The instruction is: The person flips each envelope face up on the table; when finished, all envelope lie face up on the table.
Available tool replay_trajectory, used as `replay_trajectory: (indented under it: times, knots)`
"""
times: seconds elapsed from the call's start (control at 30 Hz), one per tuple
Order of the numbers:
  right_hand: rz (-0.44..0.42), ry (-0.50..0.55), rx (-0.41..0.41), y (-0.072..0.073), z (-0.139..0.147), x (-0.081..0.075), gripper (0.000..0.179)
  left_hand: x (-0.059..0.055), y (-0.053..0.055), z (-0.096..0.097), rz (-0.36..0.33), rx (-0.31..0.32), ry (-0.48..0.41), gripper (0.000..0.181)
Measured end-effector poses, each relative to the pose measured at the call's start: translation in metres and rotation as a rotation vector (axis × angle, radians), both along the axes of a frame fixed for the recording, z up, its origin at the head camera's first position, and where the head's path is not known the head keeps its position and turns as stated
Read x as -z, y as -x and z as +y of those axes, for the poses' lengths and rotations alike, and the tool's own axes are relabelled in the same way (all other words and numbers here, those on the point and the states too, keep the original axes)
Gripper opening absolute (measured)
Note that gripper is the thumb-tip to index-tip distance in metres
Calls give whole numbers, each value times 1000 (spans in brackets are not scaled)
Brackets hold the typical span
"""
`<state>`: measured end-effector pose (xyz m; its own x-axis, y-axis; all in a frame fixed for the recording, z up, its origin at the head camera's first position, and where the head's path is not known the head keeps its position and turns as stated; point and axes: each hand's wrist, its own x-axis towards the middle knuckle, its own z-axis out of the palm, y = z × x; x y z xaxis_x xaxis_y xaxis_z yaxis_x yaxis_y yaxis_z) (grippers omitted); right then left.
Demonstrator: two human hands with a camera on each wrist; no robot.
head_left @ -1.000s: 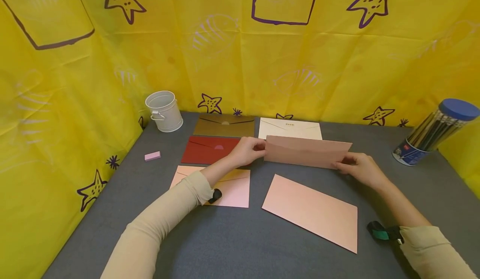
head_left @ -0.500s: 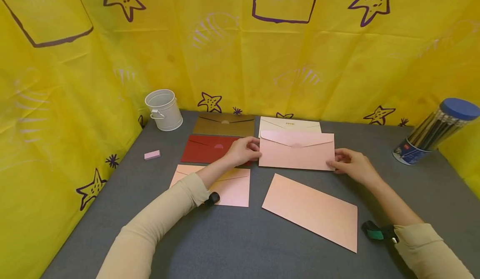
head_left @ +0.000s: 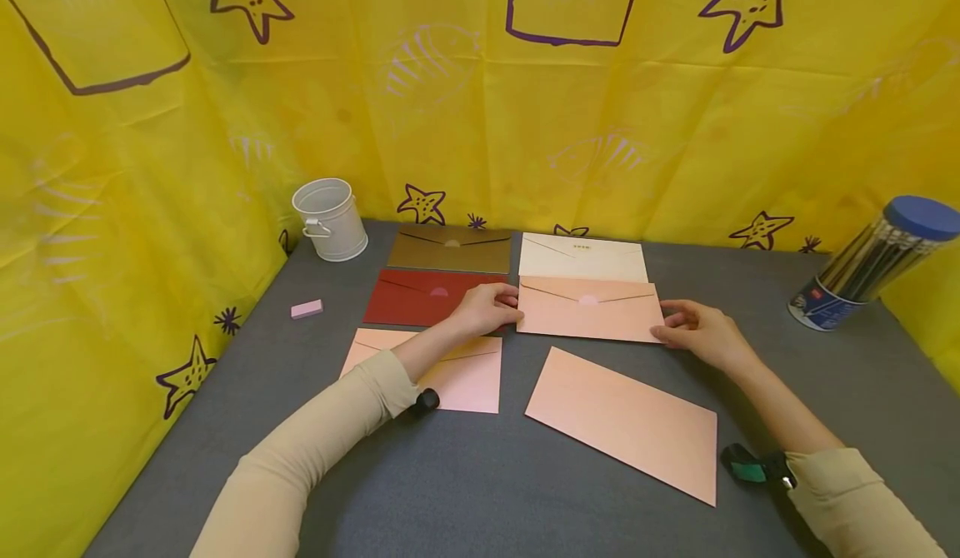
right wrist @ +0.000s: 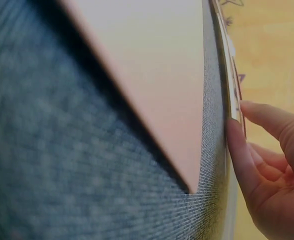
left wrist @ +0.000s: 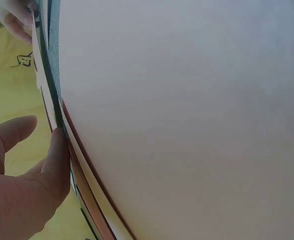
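In the head view a pink envelope (head_left: pixel 587 309), flap side up with a round pale seal, lies almost flat just in front of a cream envelope (head_left: pixel 583 257). My right hand (head_left: pixel 703 335) pinches its right edge; the right wrist view shows thumb and fingertip on either side of that edge. At the left edge is my left hand (head_left: pixel 486 310); one digit touches the edge while another stands apart from it in the left wrist view. Nearer to me lies a second pink envelope (head_left: pixel 622 425), plain side up and slanted.
On the left lie a gold envelope (head_left: pixel 450 260), a red envelope (head_left: pixel 405 298) and another pink envelope (head_left: pixel 468 385), partly under my left forearm. A white bucket (head_left: pixel 336 229), a pink eraser (head_left: pixel 307 309) and a tub of pencils (head_left: pixel 862 271) stand around them. Yellow cloth (head_left: pixel 480 125) borders the table.
The held envelope was upright with its plain side showing, then showed its flap side, and has now been lowered towards the table in front of the cream one. My left digits have loosened.
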<state>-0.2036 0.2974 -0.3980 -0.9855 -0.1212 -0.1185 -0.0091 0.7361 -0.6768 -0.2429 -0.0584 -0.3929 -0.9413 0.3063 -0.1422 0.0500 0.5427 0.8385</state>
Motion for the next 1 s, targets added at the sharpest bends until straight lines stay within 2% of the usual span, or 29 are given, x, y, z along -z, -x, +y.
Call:
replay_trajectory:
  times: [0.27,0.57,1.0]
  knots:
    - [8,-32,-6,-2,-2,-2,72,0,-3,0,13,19,1,42]
    - [5,-17,-18,-3,-1,0,72,0,-4,1,14,34,4,40]
    - [-5,-17,-27,-2,-1,1,69,-3,-9,-1,42,101,43,39]
